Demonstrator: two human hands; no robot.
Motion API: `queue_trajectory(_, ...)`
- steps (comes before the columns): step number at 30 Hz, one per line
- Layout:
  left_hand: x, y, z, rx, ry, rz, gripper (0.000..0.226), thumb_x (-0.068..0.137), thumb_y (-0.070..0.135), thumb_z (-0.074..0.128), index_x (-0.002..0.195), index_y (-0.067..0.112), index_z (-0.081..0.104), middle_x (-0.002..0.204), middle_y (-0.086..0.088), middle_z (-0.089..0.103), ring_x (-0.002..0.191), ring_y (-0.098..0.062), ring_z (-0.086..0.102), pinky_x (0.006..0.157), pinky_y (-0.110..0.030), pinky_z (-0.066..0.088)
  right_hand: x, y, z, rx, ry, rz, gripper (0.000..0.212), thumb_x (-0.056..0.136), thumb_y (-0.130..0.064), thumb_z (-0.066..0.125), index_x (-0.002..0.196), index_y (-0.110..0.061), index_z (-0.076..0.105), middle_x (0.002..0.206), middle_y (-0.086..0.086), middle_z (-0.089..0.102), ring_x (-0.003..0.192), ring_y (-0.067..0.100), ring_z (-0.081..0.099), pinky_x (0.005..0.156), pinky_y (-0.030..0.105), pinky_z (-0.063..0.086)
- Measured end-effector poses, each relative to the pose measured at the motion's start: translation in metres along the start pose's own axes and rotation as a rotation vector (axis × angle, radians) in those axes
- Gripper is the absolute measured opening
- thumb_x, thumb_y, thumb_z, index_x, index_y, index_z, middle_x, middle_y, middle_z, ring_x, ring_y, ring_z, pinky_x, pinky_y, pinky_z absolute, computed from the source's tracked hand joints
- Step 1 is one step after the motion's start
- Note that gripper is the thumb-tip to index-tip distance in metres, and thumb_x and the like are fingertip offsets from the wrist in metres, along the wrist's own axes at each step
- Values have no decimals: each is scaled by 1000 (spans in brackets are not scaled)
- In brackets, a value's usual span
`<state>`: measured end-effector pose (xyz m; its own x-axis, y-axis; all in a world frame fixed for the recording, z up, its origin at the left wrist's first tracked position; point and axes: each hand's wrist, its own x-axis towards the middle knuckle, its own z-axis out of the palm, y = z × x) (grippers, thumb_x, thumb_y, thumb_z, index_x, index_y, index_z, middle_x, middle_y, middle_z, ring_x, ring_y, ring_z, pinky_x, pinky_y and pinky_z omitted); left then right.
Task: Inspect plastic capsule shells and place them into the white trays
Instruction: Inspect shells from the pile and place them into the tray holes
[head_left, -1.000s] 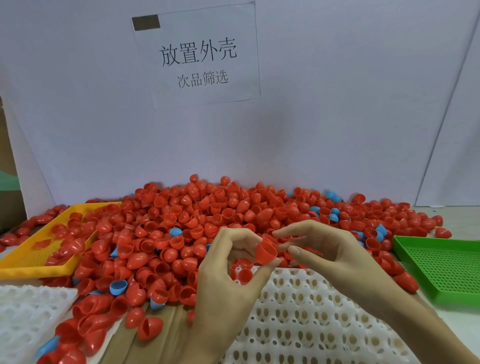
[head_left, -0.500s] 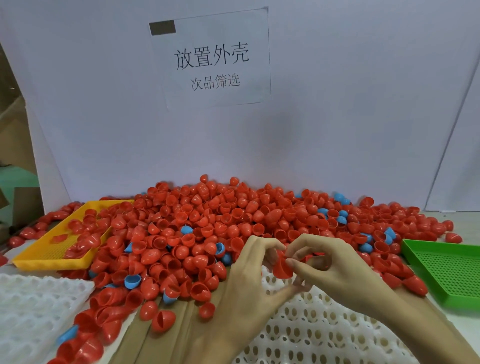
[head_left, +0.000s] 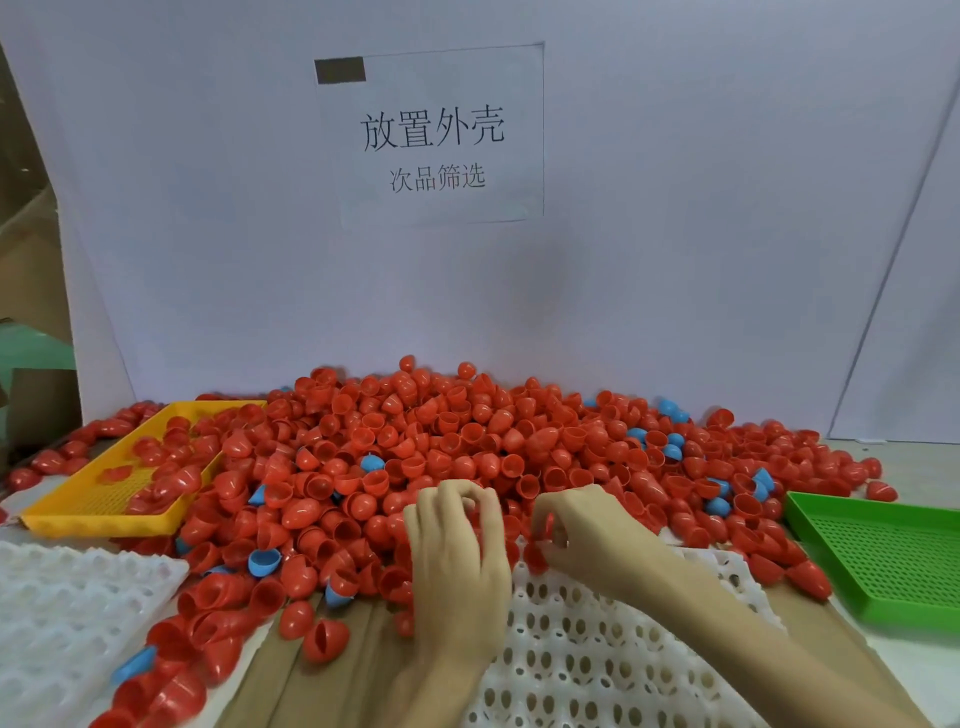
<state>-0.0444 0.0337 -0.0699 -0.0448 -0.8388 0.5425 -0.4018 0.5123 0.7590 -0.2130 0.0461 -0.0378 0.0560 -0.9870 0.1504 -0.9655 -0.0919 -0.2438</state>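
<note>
Both hands at far edge of white tray (head_left: 597, 670), beside red shell pile (head_left: 441, 441). Right hand (head_left: 587, 535) pinches red shell (head_left: 535, 558) just under fingertips. Left hand (head_left: 460, 556) curled; holding anything? Cannot tell. Step looks like placing. Next: push shell into tray hole.

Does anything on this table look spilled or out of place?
Yes. The pile of red shells has spread past its heap: some lie in the yellow tray, some beyond its left edge, and some over the corner of the left white tray. A few blue shells are mixed in.
</note>
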Motion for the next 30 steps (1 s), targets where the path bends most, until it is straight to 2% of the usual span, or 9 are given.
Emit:
queue_trajectory(2, -5, -3, 3, 157, -97, 155, 12, 103, 41, 54, 107, 31, 51, 110, 17, 46, 107, -5, 40, 95, -23, 39, 1, -2, 4, 5, 6, 6, 15, 95, -14, 64, 107, -19, 72, 86, -10, 64, 82, 12, 66, 74, 28, 58)
queue_trajectory(4, -9, -6, 5, 250, -223, 223, 24, 101, 42, 55, 120, 30, 48, 123, 14, 41, 115, -6, 37, 103, -24, 39, 1, -1, 6, 30, 19, 8, 16, 95, -16, 65, 109, -19, 72, 76, -15, 57, 71, 5, 60, 66, 21, 53)
queue_trajectory(8, -16, -11, 11, 416, -367, 202, 40, 106, 52, 34, 140, 32, 37, 143, 12, 28, 130, -6, 26, 114, -27, 30, -1, 4, 1, 104, 4, 14, 22, 99, -25, 70, 121, -21, 71, 73, -16, 58, 64, 0, 56, 64, 14, 48)
queue_trajectory(13, -14, -11, 11, 451, -364, 176, 53, 100, 63, 15, 137, 34, 38, 148, 11, 23, 136, -5, 21, 116, -24, 25, 8, 25, -17, 208, 206, 90, 17, 101, -26, 69, 118, -25, 71, 89, -14, 69, 75, -3, 64, 67, 11, 51)
queue_trajectory(16, -14, -11, 12, 418, -325, 157, 54, 98, 65, 14, 132, 34, 41, 149, 9, 21, 139, -6, 18, 116, -24, 24, 27, 35, -17, 232, 335, 123, 17, 98, -25, 73, 115, -21, 70, 96, -9, 67, 85, 5, 63, 81, 24, 56)
queue_trajectory(21, -14, -14, 13, 374, -308, 146, 59, 95, 67, 13, 129, 32, 46, 148, 6, 26, 140, -8, 20, 117, -28, 27, 56, 32, 14, 96, 234, 97, 39, 88, -50, 79, 116, -26, 67, 101, -8, 59, 96, 12, 57, 79, 30, 50)
queue_trajectory(24, -14, -14, 13, 352, -308, 151, 57, 96, 66, 18, 129, 31, 48, 147, 7, 28, 138, -6, 21, 116, -26, 26, 68, 26, 29, -70, 200, 115, 36, 90, -47, 76, 113, -22, 66, 109, -3, 53, 105, 19, 53, 74, 31, 41)
queue_trajectory(27, -14, -13, 13, 338, -302, 165, 52, 96, 64, 22, 127, 32, 48, 143, 10, 28, 130, 0, 19, 108, -19, 22, 67, 27, 28, 42, 239, 114, 21, 95, -37, 72, 105, -18, 71, 99, -3, 58, 96, 19, 57, 75, 32, 47)
queue_trajectory(30, -13, -9, 10, 304, -287, 181, 45, 97, 63, 27, 126, 34, 47, 137, 15, 27, 124, 3, 19, 104, -16, 21, 47, 30, 13, 247, 314, 66, 8, 97, -31, 74, 96, -24, 71, 91, -7, 62, 84, 10, 59, 77, 23, 46)
